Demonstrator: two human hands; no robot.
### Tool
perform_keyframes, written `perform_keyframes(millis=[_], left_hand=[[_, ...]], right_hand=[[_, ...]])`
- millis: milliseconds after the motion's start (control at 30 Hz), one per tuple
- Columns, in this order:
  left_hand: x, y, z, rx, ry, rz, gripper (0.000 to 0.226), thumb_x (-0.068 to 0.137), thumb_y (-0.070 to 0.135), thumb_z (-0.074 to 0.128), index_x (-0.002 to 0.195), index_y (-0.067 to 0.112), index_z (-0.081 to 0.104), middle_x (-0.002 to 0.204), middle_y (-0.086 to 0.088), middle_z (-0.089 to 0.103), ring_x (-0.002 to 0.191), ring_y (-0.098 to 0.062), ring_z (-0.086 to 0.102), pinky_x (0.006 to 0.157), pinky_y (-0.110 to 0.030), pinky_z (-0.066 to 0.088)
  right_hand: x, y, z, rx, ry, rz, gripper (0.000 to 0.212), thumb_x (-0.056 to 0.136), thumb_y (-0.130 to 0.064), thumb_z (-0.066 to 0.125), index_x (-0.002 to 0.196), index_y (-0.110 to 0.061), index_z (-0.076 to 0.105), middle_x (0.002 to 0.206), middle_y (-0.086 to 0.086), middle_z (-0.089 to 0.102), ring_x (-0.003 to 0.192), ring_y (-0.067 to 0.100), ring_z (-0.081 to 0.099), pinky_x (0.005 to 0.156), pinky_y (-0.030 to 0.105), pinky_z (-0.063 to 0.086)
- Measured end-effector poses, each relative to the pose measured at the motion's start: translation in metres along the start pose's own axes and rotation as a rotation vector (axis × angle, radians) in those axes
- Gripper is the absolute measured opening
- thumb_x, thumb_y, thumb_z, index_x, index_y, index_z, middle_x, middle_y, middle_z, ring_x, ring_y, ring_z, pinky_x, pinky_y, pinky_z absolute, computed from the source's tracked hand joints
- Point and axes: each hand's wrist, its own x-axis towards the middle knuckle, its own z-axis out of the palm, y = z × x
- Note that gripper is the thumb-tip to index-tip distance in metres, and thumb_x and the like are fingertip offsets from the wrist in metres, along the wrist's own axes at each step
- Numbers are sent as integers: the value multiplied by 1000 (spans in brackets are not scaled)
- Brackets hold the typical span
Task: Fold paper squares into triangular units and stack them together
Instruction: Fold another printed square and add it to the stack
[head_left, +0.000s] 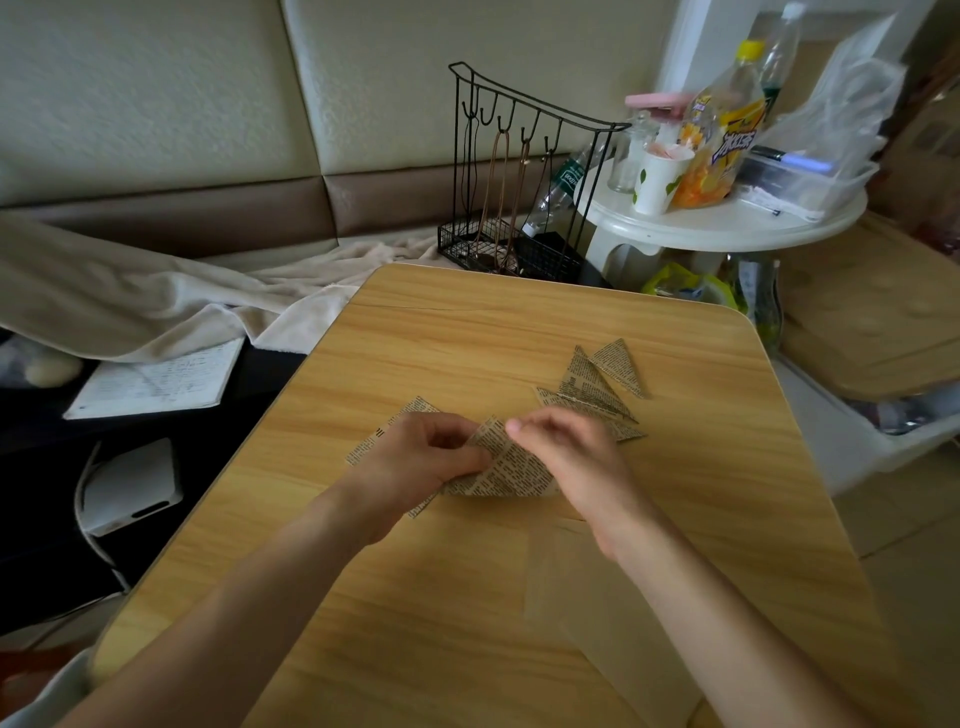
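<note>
left hand (415, 457), right hand (566, 457), grip hiding paper (511, 467)

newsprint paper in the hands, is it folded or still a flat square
Folded: the newsprint paper shows a triangular shape with a raised peak, pinched by the left hand and right hand.

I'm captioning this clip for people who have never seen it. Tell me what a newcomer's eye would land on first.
First, the two hands at the middle of the wooden table: the left hand and right hand pinch a newsprint-patterned paper triangle between them. Next, the small pile of finished triangular units just beyond the right hand. Behind, a black wire rack and a cluttered white round side table stand out.
</note>
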Motion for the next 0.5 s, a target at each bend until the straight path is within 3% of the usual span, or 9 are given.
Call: perform_keyframes(millis=[167,267,367,500], left_hand=[[4,-1,0,-105,140,17,27,82,15,84,107,12,75,99,-13,78,88,-21,74,85,-34,59],[4,0,-1,-241,139,-32,35,81,17,84,110,4,71,98,-13,77,88,-20,74,80,-30,61],[4,-2,1,-381,94,-73,34,83,9,81,109,-8,68,103,-22,74,93,-27,75,77,-28,62],[4,-1,-1,-349,139,-97,28,85,4,79,106,-12,70,99,-23,72,86,-25,74,73,-27,62]], right_hand=[[-2,3,2,-57,10,-5,13,95,-20,73,86,-11,71,71,-2,57,61,4,48,56,18,38],[-2,5,2,5,81,21,15,95,-20,72,85,-10,67,75,-1,59,63,4,48,56,15,37],[-1,5,2,45,109,46,17,95,-20,72,81,-12,67,75,1,59,62,3,49,54,12,37],[0,2,0,18,41,71,16,95,-23,71,84,-11,68,75,7,58,68,8,51,63,21,40]])
